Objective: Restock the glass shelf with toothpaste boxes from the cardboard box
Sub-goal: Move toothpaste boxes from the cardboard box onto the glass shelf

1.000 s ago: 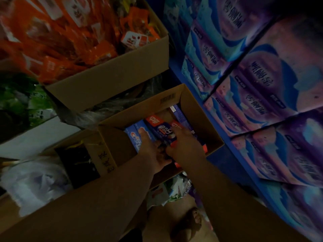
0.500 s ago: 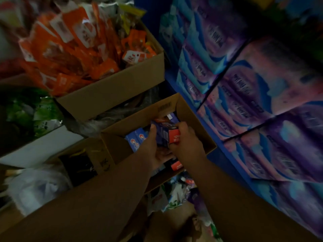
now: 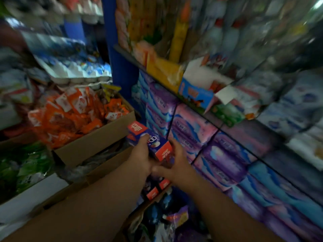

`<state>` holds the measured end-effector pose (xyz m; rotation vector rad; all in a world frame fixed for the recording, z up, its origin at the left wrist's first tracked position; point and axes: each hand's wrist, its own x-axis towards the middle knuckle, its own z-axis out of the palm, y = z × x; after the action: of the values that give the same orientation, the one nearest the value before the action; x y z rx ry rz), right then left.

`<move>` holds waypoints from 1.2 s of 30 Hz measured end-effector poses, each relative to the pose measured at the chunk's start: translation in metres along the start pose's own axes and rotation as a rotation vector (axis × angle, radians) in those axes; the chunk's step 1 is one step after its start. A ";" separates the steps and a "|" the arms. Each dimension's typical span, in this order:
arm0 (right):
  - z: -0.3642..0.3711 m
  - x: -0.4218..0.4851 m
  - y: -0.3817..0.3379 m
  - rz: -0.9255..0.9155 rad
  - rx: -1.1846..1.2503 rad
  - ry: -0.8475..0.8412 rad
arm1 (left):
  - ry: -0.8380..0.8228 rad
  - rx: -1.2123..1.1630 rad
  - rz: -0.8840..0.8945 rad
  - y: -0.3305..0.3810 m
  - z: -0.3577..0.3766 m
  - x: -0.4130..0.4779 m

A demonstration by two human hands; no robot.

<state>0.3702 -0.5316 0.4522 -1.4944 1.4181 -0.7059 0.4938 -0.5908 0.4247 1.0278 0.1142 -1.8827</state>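
Note:
A stack of blue-and-red toothpaste boxes [image 3: 153, 142] is lifted up between both my hands. My left hand [image 3: 139, 156] grips the stack from the left with the thumb on top. My right hand [image 3: 174, 165] supports it from the right and below. More box ends of the stack [image 3: 157, 188] show beneath my hands. The cardboard box [image 3: 108, 166] lies below and left, mostly hidden by my forearms. The glass shelf [image 3: 218, 119] runs diagonally at the upper right, with packaged goods on it. The picture is blurred by motion.
A large carton of orange snack packets [image 3: 75, 117] stands at the left. Purple and blue tissue packs [image 3: 218, 154] fill the rack under the shelf. A blue upright post [image 3: 113, 58] rises behind. Green packets [image 3: 22, 165] and bags on the floor [image 3: 166, 222] crowd the bottom.
Both hands have lifted the toothpaste boxes out of the cardboard box and upward. The view has swung up from the box toward the shelves.

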 end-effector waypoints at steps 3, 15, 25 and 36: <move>-0.005 0.002 -0.044 0.076 0.387 0.061 | -0.081 0.011 0.188 0.013 0.031 -0.027; -0.084 -0.017 -0.211 -0.320 0.694 0.367 | -0.463 0.206 0.584 0.097 0.164 -0.160; -0.207 -0.120 -0.293 -0.669 0.574 0.569 | -0.850 0.242 0.916 0.125 0.275 -0.284; -0.351 -0.239 -0.311 -0.624 0.248 0.891 | -1.138 0.651 0.959 0.037 0.408 -0.337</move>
<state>0.1550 -0.4119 0.9174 -1.4789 1.3657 -2.0442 0.3406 -0.5695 0.9326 0.1326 -1.4484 -1.3049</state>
